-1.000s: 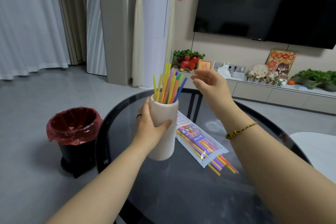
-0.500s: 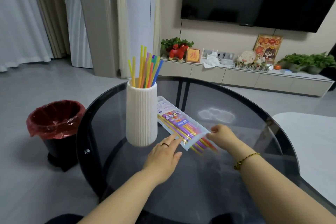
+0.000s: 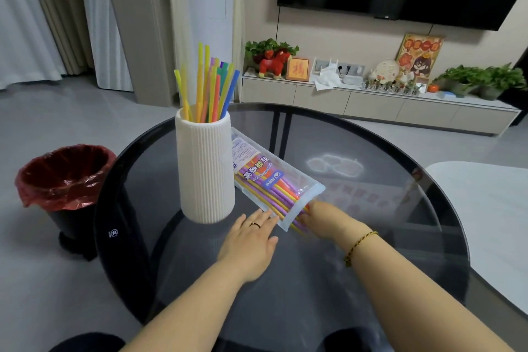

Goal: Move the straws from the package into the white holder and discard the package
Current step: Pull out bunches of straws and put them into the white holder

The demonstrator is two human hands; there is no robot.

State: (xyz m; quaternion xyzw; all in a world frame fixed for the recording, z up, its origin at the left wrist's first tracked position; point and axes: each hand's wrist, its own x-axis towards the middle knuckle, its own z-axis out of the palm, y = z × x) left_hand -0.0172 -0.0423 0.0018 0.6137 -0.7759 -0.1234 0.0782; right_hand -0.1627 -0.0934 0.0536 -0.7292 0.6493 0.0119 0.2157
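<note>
A ribbed white holder [image 3: 206, 168] stands on the round dark glass table [image 3: 385, 208] with several coloured straws [image 3: 213, 86] upright in it. Just right of it lies the clear straw package [image 3: 265, 177], open end toward me, with more straws inside. My left hand [image 3: 251, 240] lies flat, fingers straight, pressing the package's near left corner. My right hand [image 3: 325, 220] reaches into the package mouth; its fingertips are hidden inside among the straws, so its grip cannot be seen.
A black bin with a red liner [image 3: 64, 180] stands on the floor left of the table. A white seat edge [image 3: 485, 208] is at the right. A low cabinet [image 3: 371, 103] with plants and ornaments runs along the far wall under a television.
My left hand let go of the holder and came down onto the package corner. My right hand dropped from above the straws to the package mouth and has pushed into it.
</note>
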